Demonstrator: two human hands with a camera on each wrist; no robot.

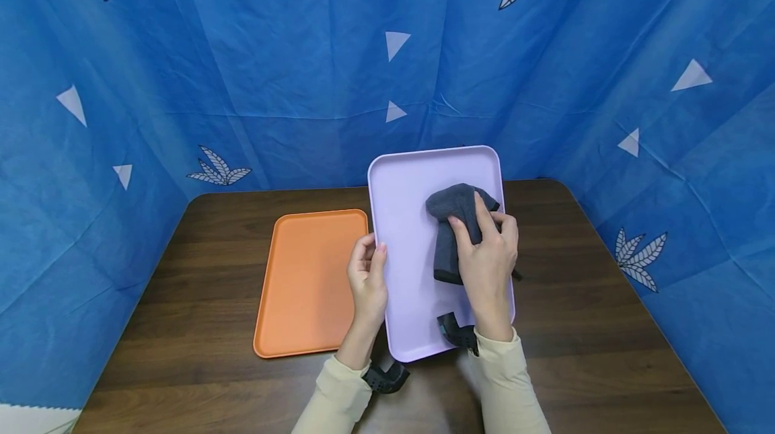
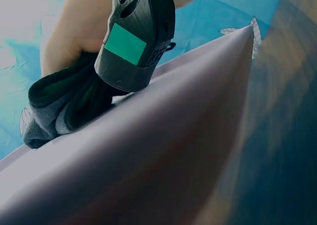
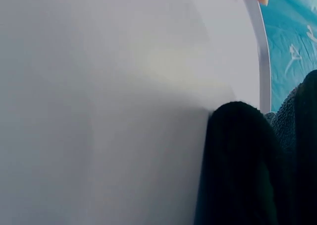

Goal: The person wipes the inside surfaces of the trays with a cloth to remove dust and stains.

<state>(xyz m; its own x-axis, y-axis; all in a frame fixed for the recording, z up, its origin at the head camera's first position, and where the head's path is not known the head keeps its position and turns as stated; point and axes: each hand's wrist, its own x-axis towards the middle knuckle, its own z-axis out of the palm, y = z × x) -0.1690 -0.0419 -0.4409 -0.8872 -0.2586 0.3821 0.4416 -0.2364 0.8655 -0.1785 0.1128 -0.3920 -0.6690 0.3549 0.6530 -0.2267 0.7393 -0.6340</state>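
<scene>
A lavender tray point(image 1: 412, 232) is held up off the table, tilted toward the head camera. My left hand point(image 1: 367, 282) grips its left edge, thumb over the rim and fingers behind. With my right hand point(image 1: 489, 256) I pinch a bunched dark grey cloth point(image 1: 451, 245) against the right half of the tray's inner face. In the left wrist view the folded cloth point(image 2: 54, 106) lies against the tray's upper side, and the tray's outer side point(image 2: 148, 150) fills the foreground. The right wrist view shows the cloth point(image 3: 237, 155) over the pale tray surface point(image 3: 124, 111).
An orange tray point(image 1: 309, 279) lies flat on the dark wooden table point(image 1: 200, 299), left of the lavender one and partly behind my left hand. A blue patterned curtain point(image 1: 272, 70) hangs along the table's back and both sides.
</scene>
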